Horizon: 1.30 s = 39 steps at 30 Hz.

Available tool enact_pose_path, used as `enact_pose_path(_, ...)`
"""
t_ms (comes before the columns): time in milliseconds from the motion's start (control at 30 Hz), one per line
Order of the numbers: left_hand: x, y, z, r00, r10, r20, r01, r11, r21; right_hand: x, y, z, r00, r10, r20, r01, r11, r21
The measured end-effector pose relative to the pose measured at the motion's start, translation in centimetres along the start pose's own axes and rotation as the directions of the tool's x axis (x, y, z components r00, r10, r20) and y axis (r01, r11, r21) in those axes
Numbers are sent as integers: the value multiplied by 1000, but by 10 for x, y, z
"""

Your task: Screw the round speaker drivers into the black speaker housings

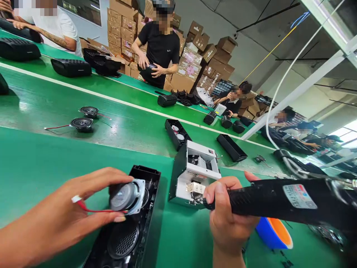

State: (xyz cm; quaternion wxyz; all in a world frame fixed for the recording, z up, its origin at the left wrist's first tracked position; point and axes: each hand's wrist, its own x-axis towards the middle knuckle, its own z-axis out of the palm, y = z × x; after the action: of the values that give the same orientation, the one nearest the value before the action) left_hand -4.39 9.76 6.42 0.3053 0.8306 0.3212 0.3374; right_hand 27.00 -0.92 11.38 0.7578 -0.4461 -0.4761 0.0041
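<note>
Two hands, three speaker drivers

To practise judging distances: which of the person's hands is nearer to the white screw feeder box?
Right. The right hand, gripping the black electric screwdriver, has its tip at the white screw feeder box. The left hand holds a speaker driver over the black housing, further left.

Shiny metal speaker driver, matt black plastic housing

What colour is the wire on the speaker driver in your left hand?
Red, with a white tip, on the speaker driver the left hand holds; head view.
</note>
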Motion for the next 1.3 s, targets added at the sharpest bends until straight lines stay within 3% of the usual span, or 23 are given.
enact_pose_path(100, 24, 21, 7, 996, 4, 85, -4, 1000, 1, -8, -3, -4, 988, 152, 38, -151, 988, -15)
enact_pose_path(233, 40, 32, 12, 983, 14, 184, -35, 993, 114, -18, -9, -5, 951, 290, 105, -294, 955, 31)
enact_pose_path(367, 41, 30, 25, 960, -20, 280, -23, 988, 150, -13, -27, 14, 959, 265, 96, -278, 947, 159)
enact_pose_path(500, 40, 21, 39, 934, -31, 355, -17, 991, 131, -3, -32, 52, 983, 179, 51, -186, 957, 225)
enact_pose_path(633, 38, 16, 47, 948, -7, 319, -33, 992, 118, -2, -17, 86, 988, 152, 21, -153, 960, 234)
enact_pose_path(767, 32, 13, 53, 964, 38, 263, -71, 991, 117, -10, 3, 103, 981, 182, 71, -194, 955, 226)
enact_pose_path(967, 27, 11, 62, 984, 75, 163, -98, 986, 137, -23, 21, 105, 968, 199, 152, -226, 957, 183)
enact_pose_path(1300, 27, 10, 61, 981, -21, 192, 7, 997, 73, -32, 35, 100, 941, 252, 225, -281, 954, 105)
